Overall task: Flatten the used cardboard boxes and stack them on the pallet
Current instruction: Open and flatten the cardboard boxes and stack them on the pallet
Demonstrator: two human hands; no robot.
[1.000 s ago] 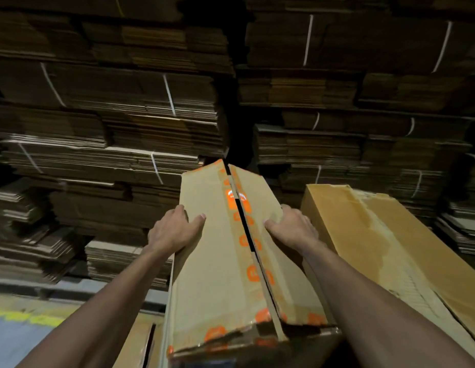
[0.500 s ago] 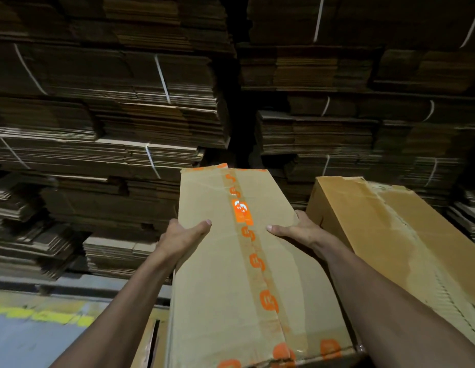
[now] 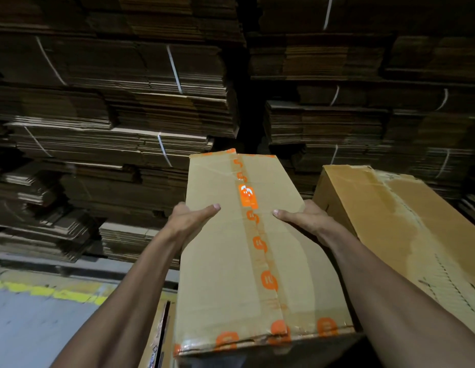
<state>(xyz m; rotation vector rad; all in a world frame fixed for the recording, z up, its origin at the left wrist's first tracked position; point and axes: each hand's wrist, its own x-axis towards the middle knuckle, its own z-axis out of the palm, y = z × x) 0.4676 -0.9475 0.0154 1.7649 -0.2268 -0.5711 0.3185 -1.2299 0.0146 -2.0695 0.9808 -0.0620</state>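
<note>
Fingers (image 3: 204, 209) of the left hand (image 3: 189, 220) lie nearly straight across the top face of a tall tan cardboard box sealed with orange-printed tape (image 3: 247, 251), thumb hidden over the box's left edge. The right hand (image 3: 306, 221) mirrors it: its fingers stretch flat on top and the palm wraps the right edge. Both hands clasp the box between them, raised in front of the person at about chest height and not yet flattened.

Just to its right stands a second, yellower cardboard box with clear tape (image 3: 406, 224), close to the right wrist. Behind are strapped bundles of flattened brown cardboard (image 3: 119, 134); below left, a grey floor with a yellow line (image 3: 45, 290). No pallet can be picked out.

Risks, as a judgement: held only by side pressure, the box could slip or tip forward, and it could knock its neighbour.

Orange tape (image 3: 257, 243) down the middle seam carries a repeating rounded logo; no words are readable.
</note>
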